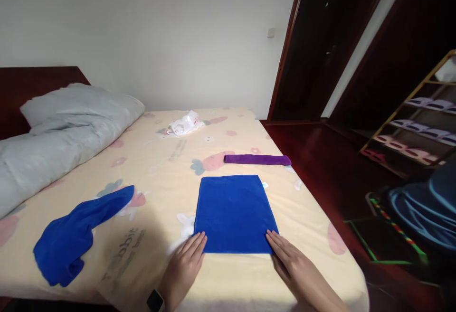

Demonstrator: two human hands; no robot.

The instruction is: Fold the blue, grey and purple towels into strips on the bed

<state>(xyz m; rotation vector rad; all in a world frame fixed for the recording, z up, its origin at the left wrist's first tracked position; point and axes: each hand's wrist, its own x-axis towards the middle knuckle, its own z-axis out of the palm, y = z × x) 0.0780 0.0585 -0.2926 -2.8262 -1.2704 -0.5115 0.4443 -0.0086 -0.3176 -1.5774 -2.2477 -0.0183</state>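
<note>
A blue towel (235, 214) lies spread flat and smooth on the bed in front of me, with a small white tag at its right edge. My left hand (188, 257) rests on its near left corner, fingers stretched out together. On the near right corner lies my right hand (287, 252), its fingers also straight and flat. Beyond the towel is a purple towel (257, 159), rolled or folded into a narrow strip. A second blue towel (76, 233) sits crumpled to the left, apart from both hands.
The bed (160, 198) has a patterned cream sheet. A white plastic bag (185, 123) lies towards the wall, and a grey quilt (71, 127) is heaped at the left. Past the bed's right edge stand a shoe rack (402, 127) and a green-edged frame (384, 243) on the floor.
</note>
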